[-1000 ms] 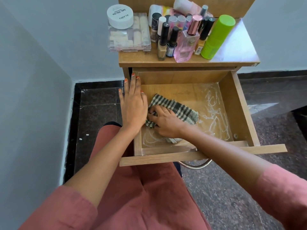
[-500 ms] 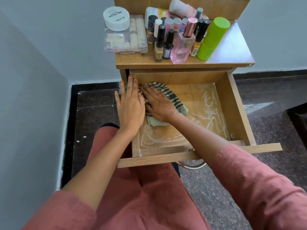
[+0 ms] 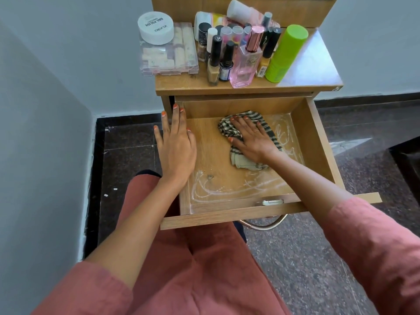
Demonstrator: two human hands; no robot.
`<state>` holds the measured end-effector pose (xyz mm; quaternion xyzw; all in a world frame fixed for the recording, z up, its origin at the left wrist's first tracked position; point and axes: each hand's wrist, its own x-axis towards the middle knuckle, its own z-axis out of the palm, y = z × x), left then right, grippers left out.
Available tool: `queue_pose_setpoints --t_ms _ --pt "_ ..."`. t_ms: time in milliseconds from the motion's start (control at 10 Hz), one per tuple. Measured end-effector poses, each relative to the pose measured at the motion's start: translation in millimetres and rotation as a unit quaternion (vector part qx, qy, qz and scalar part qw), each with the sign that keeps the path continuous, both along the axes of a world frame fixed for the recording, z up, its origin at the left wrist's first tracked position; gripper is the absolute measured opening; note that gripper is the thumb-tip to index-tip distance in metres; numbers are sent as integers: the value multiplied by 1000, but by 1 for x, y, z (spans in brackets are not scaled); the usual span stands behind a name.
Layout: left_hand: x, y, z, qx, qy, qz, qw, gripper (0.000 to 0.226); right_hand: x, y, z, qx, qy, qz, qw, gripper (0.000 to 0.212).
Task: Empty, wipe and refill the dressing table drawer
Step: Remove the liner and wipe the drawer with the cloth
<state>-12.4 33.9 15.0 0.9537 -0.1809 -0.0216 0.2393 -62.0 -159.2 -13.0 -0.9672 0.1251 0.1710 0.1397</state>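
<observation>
Inside the emptied drawer (image 3: 318, 142) my flat right hand (image 3: 252, 138) presses the cloth (image 3: 227, 129) mid-wipe, flat left hand (image 3: 176, 144) on its left wall; near white streaks (image 3: 227, 188) need wiping next.

My left hand (image 3: 176, 142) flat, fingers straight, on drawer (image 3: 216, 220) left wall; my right hand (image 3: 252, 138) palm down (fingers spread) inside drawer, toward back.

A dark speckled stone floor (image 3: 295, 258) meets pale grey painted walls (image 3: 56, 76). A black skirting band (image 3: 363, 100) runs along its far edge, and small white flecks (image 3: 114, 189) lie near its left edge.
</observation>
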Motion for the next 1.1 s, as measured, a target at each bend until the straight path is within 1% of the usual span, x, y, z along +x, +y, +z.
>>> queue_pose_setpoints --t_ms 100,300,400,600,700,800,900,1100 --pt "0 0 -1 2 -1 -1 1000 48 -8 -16 3 1 10 -38 999 58" --pt "-1 0 -1 -6 0 0 1000 48 -23 -50 8 0 26 -150 988 62" --pt "-1 0 -1 -7 -3 1 1000 48 -22 -51 8 2 26 -172 985 62" --pt "-1 0 -2 -7 -5 4 1000 48 -17 -32 5 -2 0 -254 967 66" --pt "-1 0 -2 -9 -6 4 1000 48 -18 -17 7 2 20 -284 958 73" --pt "-1 0 -2 -4 -9 4 1000 48 -25 -8 7 7 74 -287 955 78" --pt "-1 0 -3 3 -13 1 1000 49 -31 -3 8 8 100 -295 950 73" --pt "-1 0 -3 15 -20 -6 1000 51 -18 -11 4 -2 35 -315 948 64"
